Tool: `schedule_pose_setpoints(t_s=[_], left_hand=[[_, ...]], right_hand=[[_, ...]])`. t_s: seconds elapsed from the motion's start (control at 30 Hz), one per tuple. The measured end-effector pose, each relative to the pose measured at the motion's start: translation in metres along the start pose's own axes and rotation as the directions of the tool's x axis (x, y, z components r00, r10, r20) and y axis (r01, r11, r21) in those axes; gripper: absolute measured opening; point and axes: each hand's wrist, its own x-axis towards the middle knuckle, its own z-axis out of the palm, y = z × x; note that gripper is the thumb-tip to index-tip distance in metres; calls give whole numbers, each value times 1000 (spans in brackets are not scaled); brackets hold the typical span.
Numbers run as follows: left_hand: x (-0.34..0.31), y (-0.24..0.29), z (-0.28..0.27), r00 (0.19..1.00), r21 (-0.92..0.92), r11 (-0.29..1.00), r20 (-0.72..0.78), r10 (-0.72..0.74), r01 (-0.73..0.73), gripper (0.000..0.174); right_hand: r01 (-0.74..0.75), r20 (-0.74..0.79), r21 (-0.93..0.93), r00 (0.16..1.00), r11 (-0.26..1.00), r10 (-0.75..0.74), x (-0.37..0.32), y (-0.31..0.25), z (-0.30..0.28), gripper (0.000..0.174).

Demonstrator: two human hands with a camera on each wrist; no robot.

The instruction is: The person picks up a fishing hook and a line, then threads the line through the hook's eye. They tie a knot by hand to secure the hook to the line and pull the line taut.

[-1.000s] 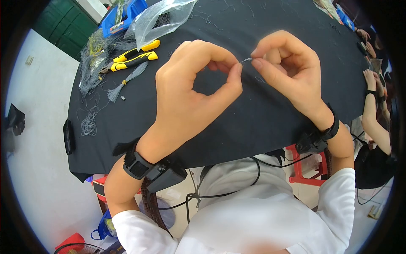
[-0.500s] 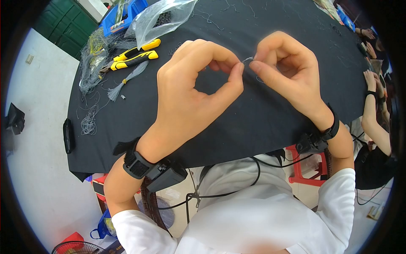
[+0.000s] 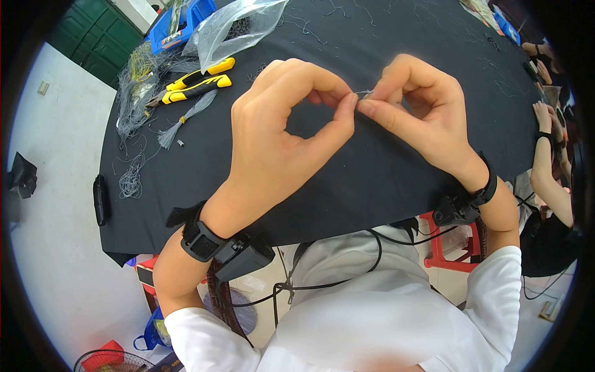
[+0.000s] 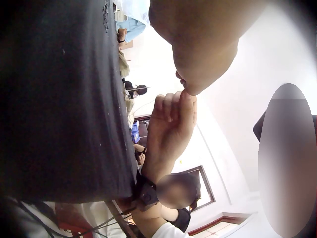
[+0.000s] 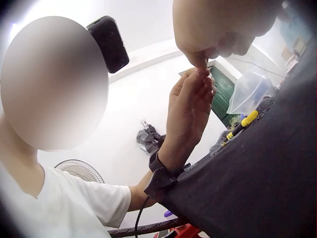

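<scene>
Above black cloth-covered table (image 3: 322, 208), head view: observed thin grey strand (image 3: 363, 92) at one o'clock, pinched in left hand (image 3: 263, 133) and, tips partly hidden, probably right hand (image 3: 435, 127) too; noted yellow-and-black-handled pliers (image 3: 197, 90) between ten and eleven o'clock.

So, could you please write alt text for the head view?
The left hand and right hand pinch a thin grey strand between them above a black table cover. Toward the upper left lie yellow-handled pliers, a tied grey bundle and a clear plastic bag.
</scene>
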Motion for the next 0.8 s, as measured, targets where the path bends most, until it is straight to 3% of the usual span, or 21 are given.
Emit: schedule_pose_setpoints(t_s=[0.27, 0.57, 0.8], left_hand=[[1, -1, 0, 999, 42, 998, -3, 51, -51, 11], [1, 1, -1, 998, 22, 998, -29, 63, -62, 11], [1, 3, -1, 999, 12, 1000, -26, 26, -26, 11]], right_hand=[[2, 26, 11, 1000, 1000, -3, -1, 1, 1, 13], [-138, 33, 101, 990, 985, 136, -1, 1, 0, 11], [-106, 2, 147, 994, 983, 107, 1, -4, -2, 16]])
